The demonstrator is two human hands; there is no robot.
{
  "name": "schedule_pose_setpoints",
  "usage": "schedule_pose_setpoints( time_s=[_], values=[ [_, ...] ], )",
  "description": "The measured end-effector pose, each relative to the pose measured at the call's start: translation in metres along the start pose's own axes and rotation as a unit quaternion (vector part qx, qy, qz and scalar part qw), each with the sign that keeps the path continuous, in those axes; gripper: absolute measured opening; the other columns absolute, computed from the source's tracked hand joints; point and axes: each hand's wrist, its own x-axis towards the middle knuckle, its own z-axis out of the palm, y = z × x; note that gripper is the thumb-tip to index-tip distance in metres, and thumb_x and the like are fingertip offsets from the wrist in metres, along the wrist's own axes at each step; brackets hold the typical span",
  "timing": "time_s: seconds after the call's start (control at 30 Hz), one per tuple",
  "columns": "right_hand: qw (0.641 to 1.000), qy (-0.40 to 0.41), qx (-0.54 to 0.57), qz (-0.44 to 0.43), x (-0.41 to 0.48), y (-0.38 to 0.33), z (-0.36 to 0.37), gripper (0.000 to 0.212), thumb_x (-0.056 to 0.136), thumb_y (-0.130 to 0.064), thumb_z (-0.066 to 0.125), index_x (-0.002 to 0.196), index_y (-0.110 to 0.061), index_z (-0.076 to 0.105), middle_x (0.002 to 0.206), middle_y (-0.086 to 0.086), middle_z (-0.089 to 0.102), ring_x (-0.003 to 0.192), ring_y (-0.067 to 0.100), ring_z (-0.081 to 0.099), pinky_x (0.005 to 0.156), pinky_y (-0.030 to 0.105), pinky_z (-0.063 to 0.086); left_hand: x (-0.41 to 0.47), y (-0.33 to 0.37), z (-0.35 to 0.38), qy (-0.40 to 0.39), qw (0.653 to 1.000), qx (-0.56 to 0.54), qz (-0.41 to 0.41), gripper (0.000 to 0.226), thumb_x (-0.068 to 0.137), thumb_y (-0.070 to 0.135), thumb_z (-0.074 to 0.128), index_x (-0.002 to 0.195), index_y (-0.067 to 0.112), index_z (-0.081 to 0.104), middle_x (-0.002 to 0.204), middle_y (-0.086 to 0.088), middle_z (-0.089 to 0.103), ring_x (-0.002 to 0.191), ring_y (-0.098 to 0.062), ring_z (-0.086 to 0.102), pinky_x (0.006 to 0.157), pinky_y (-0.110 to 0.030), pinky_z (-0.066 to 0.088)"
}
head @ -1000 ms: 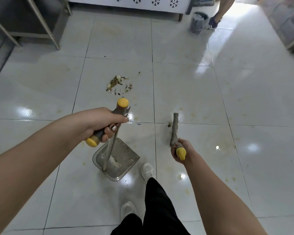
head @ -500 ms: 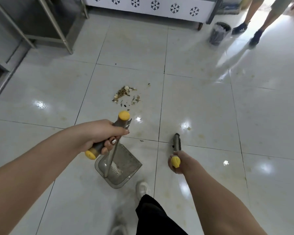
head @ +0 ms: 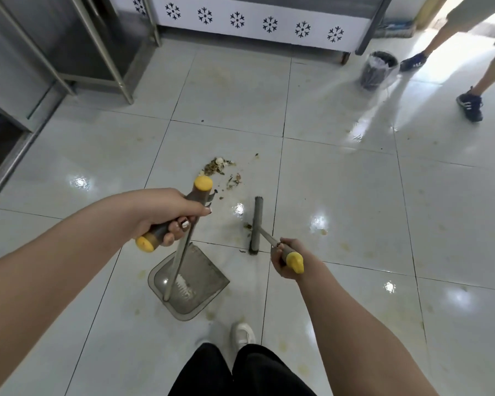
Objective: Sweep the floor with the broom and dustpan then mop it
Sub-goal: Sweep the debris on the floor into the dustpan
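Nearest: black trouser legs (head: 212,372), cut off by the lower edge; one white shoe (head: 243,334), soft with blur, pokes out ahead of them.
Left hand (head: 166,212): fingers wrapped round the dark crossbar grip of the dustpan (head: 200,278), thumb lying along the top; the palm side is hidden.
Dustpan: grey, smoky plastic tray with rounded corners, flat on the floor just ahead of the shoe; a thin metal shaft rises from it to the grip, which has a yellow cap at each end; pale comb teeth show at the shaft's foot.
Right hand (head: 283,261): fingers curled tight about the top of the broom (head: 257,224) handle, with a yellow cap jutting out behind the fist.
Broom: narrow grey head, seen end-on and foreshortened, down on the tiles just right of the dustpan; its bristles are hard to make out.
Scraps (head: 217,167): small heap of dry, flaky brown and cream bits beyond the dustpan grip, with a few strays near the broom head.
Floor (head: 340,195): glossy white square tiles, dark joints, yellowish stains, bright lamp glints.
Far: bin (head: 379,70) with a black liner; another person's legs in dark shoes (head: 470,105), cut off at the frame edge; white panel (head: 269,27) pierced with snowflake shapes; steel frame (head: 109,50) at left.
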Motion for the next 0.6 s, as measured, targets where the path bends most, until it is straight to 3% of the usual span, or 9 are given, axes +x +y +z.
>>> schedule_pose_setpoints(
  time_s=[0.37, 0.53, 0.6],
  values=[
    [0.993, 0.108, -0.002, -0.049, 0.002, 0.033, 0.024, 0.020, 0.090, -0.020, 0.053, 0.073, -0.009, 0.050, 0.040, 0.007, 0.052, 0.026, 0.017, 0.049, 0.029, 0.021, 0.043, 0.007, 0.004, -0.043, -0.009, 0.999, 0.006, 0.045, 0.031, 0.089, 0.026, 0.061, 0.071, 0.011, 0.042, 0.039, 0.003, 0.040, 0.029, -0.007, 0.033, 0.033, -0.014, 0.031],
    [0.986, 0.129, 0.068, -0.079, 0.029, 0.072, 0.056, 0.020, 0.096, -0.015, 0.049, 0.077, -0.008, 0.048, 0.058, 0.006, 0.057, 0.046, 0.018, 0.053, 0.029, 0.022, 0.044, 0.014, 0.002, -0.091, -0.039, 0.998, 0.025, 0.046, 0.032, 0.089, 0.027, 0.061, 0.068, 0.012, 0.043, 0.040, 0.003, 0.040, 0.030, -0.006, 0.033, 0.031, -0.017, 0.031],
    [0.980, 0.141, 0.128, -0.066, 0.045, 0.082, 0.080, 0.011, 0.094, -0.011, 0.053, 0.084, -0.007, 0.052, 0.071, 0.007, 0.057, 0.052, 0.020, 0.053, 0.029, 0.029, 0.045, 0.020, 0.001, -0.117, -0.052, 0.997, 0.029, 0.048, 0.032, 0.089, 0.028, 0.062, 0.067, 0.012, 0.043, 0.041, 0.004, 0.039, 0.031, -0.006, 0.033, 0.031, -0.017, 0.031]
  ],
)
